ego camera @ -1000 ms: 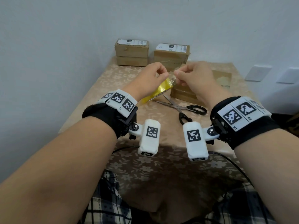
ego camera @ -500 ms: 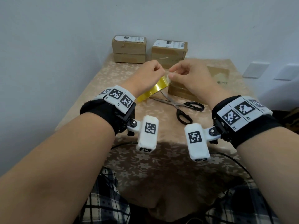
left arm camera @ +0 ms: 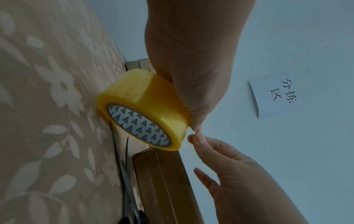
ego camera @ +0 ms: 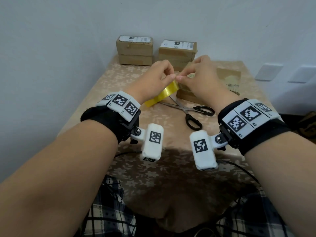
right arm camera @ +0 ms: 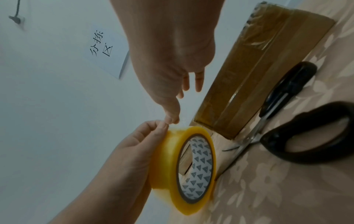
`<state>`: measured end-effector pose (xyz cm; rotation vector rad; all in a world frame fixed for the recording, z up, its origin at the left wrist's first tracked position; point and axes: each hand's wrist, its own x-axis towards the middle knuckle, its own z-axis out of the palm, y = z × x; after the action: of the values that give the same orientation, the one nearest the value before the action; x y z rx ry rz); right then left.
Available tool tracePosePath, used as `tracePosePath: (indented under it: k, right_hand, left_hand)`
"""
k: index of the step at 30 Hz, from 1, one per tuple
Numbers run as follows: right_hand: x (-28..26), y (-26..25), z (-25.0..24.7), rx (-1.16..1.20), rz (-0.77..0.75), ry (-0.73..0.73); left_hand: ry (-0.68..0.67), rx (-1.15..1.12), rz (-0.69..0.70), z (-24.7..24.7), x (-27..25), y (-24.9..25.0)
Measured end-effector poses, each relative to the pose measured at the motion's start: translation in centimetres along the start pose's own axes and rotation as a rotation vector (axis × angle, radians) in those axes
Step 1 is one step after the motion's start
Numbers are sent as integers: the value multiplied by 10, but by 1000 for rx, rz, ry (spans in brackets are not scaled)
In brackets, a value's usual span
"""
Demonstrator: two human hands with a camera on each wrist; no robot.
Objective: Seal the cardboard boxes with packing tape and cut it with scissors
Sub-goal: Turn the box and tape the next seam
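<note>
Above the tablecloth (ego camera: pixel 109 86), L to R: left hand (ego camera: pixel 154 79) grips the yellow tape roll (ego camera: pixel 164 94) held off the table, fingers curled round its rim. Right hand (ego camera: pixel 200 77) meets it at the roll's top edge, thumb & forefinger pinched together at the tape end; whether they've got the end, can't tell. Scissors (ego camera: pixel 193 115) lie open on the cloth below, blades touching a flat box (ego camera: pixel 229 74) w/ tape on it. 2 box stacks (ego camera: pixel 135 48) stand at the wall behind
</note>
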<state>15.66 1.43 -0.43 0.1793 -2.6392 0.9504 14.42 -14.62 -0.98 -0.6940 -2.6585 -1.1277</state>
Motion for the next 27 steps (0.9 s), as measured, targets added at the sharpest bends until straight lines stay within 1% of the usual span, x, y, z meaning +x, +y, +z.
tracePosePath:
  k: [1, 3, 5, 7, 10, 12, 15, 18, 21, 23, 27]
  right_hand:
    - [-1, -1, -2, -14, -19, 1]
    - [-2, -1, -4, -24, -46, -12]
    - [-3, -3, -5, -43, -72, -27]
    - [-2, -4, -5, -65, -90, -51]
    - [2, -3, 0, -120, -110, -102]
    - [4, -1, 4, -168, -127, -131]
    - [5, 2, 9, -275, -150, -123]
    - [3, 6, 8, -309, -118, -106]
    - [-1, 5, 6, -320, -116, -100]
    - [-1, 5, 7, -321, -115, -87]
    - [1, 12, 7, -302, -102, -29]
  left_hand:
    - [2, -11, -3, -1, 0, 0]
    - [-8, -17, -60, -5, -1, -2]
    - [-34, 44, -91, -8, -3, -4]
    - [-31, 67, -52, -9, -5, -5]
    - [11, 94, 10, -8, -7, -5]
    - [32, 137, 21, -9, -7, -7]
    - [88, 238, 3, -12, -6, -17]
    - [121, 430, -1, -17, -6, -32]
    - [107, 559, 4, -17, -9, -43]
    - [80, 616, -20, -11, -10, -47]
    - [-35, 746, -95, 2, -9, -48]
